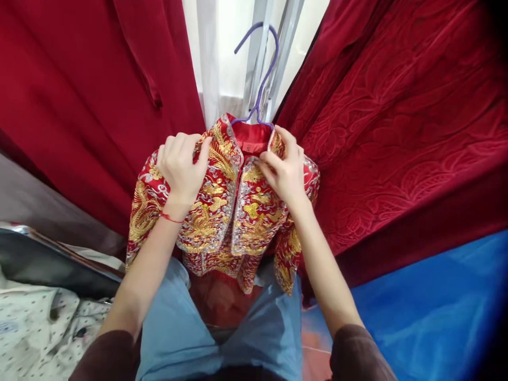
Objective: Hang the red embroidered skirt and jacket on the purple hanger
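A red jacket (pixel 222 211) with gold and silver embroidery hangs on a purple hanger (pixel 260 79) right in front of me. My left hand (pixel 181 166) grips the jacket's left shoulder, fingers curled over the fabric. My right hand (pixel 282 166) pinches the fabric at the right side of the collar, beside the red lining. A thin red string circles my left wrist. The hanger's hook rises towards a pale metal pole (pixel 273 47) behind the jacket.
Dark red garments hang to the left (pixel 87 90) and a patterned red velvet one to the right (pixel 397 121). A blue sheet (pixel 428 312) lies at the lower right. A dotted white cloth (pixel 35 328) and a dark grey object (pixel 47 259) sit at the lower left.
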A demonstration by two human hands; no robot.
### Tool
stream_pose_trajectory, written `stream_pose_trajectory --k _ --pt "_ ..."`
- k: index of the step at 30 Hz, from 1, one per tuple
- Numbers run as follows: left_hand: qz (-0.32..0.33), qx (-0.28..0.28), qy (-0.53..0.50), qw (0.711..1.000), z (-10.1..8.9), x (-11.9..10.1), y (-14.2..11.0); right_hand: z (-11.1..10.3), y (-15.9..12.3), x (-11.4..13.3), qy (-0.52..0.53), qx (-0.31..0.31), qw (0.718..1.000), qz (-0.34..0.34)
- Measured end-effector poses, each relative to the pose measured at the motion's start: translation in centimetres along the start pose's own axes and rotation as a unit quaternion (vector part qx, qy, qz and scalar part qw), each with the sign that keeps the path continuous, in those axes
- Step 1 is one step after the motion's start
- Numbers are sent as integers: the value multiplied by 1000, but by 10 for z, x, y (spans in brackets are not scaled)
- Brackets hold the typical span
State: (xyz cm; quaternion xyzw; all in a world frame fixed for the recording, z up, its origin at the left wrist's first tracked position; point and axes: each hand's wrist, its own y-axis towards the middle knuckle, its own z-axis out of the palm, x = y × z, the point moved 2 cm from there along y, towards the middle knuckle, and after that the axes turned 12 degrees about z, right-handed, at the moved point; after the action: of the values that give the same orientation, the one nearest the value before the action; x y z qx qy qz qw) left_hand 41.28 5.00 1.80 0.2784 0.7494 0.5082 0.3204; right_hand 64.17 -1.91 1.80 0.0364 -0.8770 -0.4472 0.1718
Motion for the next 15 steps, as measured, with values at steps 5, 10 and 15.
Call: stream_pose_trajectory --k 5,10,15 --pt "-24 19 -41 999 9 -3 -16 14 -12 -3 20 -16 1000 1" --pt "21 109 -125 986 7 -6 3 4 -5 3 57 -20 998 32" --pt "255 275 -165 912 1 -15 33 5 1 7 83 -4 996 36"
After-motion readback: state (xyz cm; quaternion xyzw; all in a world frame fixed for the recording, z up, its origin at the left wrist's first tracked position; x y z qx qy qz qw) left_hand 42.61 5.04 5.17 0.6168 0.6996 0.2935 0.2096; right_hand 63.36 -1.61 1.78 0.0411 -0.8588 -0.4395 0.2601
